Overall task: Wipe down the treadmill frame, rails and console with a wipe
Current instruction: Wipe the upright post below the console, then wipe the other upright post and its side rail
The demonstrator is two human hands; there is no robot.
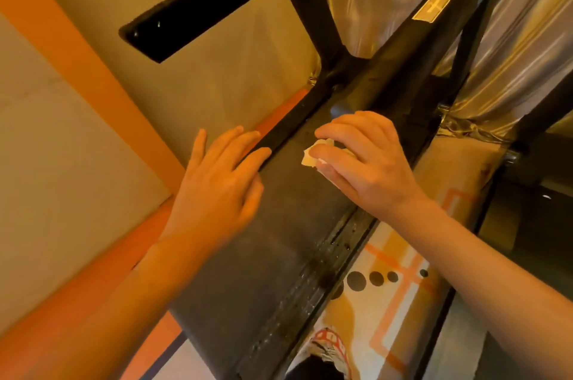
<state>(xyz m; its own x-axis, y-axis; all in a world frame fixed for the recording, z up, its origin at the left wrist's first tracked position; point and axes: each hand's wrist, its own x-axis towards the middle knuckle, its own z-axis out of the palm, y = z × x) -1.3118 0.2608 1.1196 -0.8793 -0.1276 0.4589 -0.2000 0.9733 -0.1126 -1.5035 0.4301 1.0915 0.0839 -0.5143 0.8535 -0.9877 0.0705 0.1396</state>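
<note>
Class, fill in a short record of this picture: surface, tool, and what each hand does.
surface: wide black treadmill deck
tool: small crumpled white wipe, on the deck
right hand: pinches the wipe
left hand: fingers straight, at the deck's left edge, holding nothing
rail: ribbed black strip along the deck's right side

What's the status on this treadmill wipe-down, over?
Right hand pinching wipe, pressed on black rail. Left hand open, fingers at rail's edge. Frame post joins rail just ahead of wipe; nothing else in the path.
</note>
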